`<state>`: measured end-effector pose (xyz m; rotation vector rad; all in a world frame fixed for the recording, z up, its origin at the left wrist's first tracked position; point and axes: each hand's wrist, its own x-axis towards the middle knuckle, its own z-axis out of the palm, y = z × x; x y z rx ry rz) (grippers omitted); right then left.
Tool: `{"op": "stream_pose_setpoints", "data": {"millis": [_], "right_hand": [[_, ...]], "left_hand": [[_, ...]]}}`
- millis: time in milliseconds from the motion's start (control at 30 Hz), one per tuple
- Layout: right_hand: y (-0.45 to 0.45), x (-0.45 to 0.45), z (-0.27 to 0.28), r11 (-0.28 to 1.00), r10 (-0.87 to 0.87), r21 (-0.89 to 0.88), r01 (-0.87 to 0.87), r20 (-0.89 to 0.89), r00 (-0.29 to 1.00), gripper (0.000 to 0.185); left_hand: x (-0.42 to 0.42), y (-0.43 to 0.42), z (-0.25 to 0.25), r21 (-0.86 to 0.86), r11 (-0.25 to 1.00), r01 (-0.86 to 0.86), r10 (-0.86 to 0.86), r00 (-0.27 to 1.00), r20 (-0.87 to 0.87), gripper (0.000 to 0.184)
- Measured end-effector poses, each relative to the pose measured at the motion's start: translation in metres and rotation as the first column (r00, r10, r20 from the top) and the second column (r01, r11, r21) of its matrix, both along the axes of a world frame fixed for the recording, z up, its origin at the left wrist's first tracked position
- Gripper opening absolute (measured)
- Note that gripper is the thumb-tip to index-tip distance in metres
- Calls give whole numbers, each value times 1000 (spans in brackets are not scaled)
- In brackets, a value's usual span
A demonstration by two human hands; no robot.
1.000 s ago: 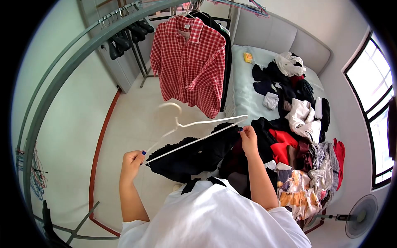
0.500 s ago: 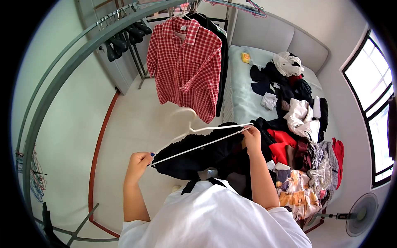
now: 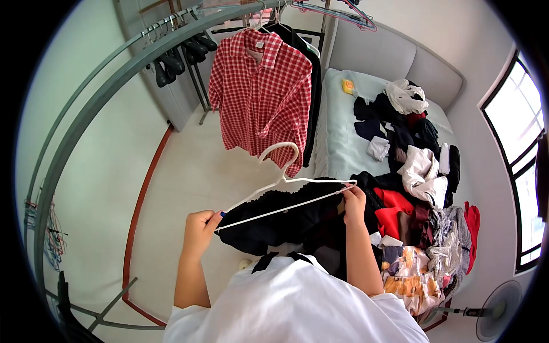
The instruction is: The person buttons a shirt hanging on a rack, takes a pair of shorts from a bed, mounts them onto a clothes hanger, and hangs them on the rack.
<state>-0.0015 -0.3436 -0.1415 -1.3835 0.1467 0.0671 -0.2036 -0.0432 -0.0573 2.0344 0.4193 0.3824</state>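
A white hanger (image 3: 283, 178) is stretched between my hands, hook upward, in front of my body. My left hand (image 3: 201, 228) is closed on its left end together with the edge of a black garment (image 3: 269, 220). At the other end, my right hand (image 3: 354, 201) pinches the hanger's right corner, with dark cloth beside the fingers. The garment hangs behind and below the hanger's bottom bar, its gathered edge along the top. Beyond the hook, a red checkered shirt (image 3: 260, 91) hangs from the rack.
A curved grey rack (image 3: 94, 108) arches over the left side, holding black hangers (image 3: 166, 67). Clothes are heaped on the bed (image 3: 343, 134) at right, including a white garment (image 3: 422, 176) and a red one (image 3: 393, 207). A fan (image 3: 498, 308) stands at the lower right.
The hanger and both hands have shifted to the right, and the hook now stands more upright. My right hand has moved onto the hanger's corner. The view has tilted slightly.
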Motion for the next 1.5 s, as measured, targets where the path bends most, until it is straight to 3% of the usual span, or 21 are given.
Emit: {"op": "stream_pose_setpoints", "data": {"millis": [100, 200, 233, 300, 333, 367, 567, 633, 767, 900, 967, 1100, 1167, 1300, 1433, 1500], "right_hand": [[-1, 5, -16, 998, -58, -22, 59, 47, 997, 8], [1, 10, -30, 899, -167, -336, 281, 328, 930, 14], [-2, 12, -33, 900, -166, -334, 279, 330, 929, 14], [-6, 16, -35, 667, -98, -633, 394, 450, 888, 12], [-7, 16, -32, 625, -105, -641, 447, 497, 861, 12], [-7, 19, -33, 700, -147, -555, 450, 504, 851, 10], [-21, 31, -45, 842, -116, -414, 347, 490, 864, 11], [-23, 31, -46, 937, -173, -212, 279, 412, 895, 11], [-28, 27, -49, 937, -224, -158, 310, 408, 885, 10], [-36, 26, -56, 897, -300, -187, 400, 407, 863, 10], [-42, 27, -58, 850, -300, -283, 445, 434, 849, 11], [-51, 30, -69, 862, -339, -190, 471, 475, 812, 12], [-53, 28, -71, 821, -268, -289, 492, 566, 779, 12], [-48, 26, -69, 846, -274, -257, 466, 541, 795, 14], [-42, 17, -40, 793, -200, -363, 489, 603, 772, 16], [-41, 15, -37, 707, -74, -421, 568, 755, 651, 21]], "left_hand": [[5, -16, 6, 42, 998, -48, 47, 999, 15, 39], [11, -28, 6, 98, 994, -49, 46, 999, 29, 39], [12, -33, 3, 135, 990, -29, 25, 999, 30, 39], [16, -45, 3, 149, 988, -34, 26, 998, 51, 39], [17, -50, 5, 124, 992, -15, 11, 999, 31, 39], [17, -54, 7, 97, 995, 3, -4, 1000, 11, 39], [18, -69, 9, 130, 991, -34, 33, 999, 5, 39], [19, -74, 5, 138, 989, -46, 46, 999, 4, 39], [20, -83, 2, 138, 990, -38, 39, 999, -2, 39], [28, -88, -3, 161, 987, -26, 24, 1000, 14, 40], [33, -92, -1, 189, 982, -14, 10, 1000, 24, 40], [39, -97, 5, 209, 978, 6, -12, 1000, 26, 39], [39, -98, 4, 195, 981, 16, -22, 999, 29, 39], [38, -97, 2, 143, 990, 19, -24, 999, 32, 38], [31, -92, 5, 91, 996, -13, 10, 999, 38, 39], [28, -89, 7, 138, 987, -82, 69, 993, 98, 40]]}}
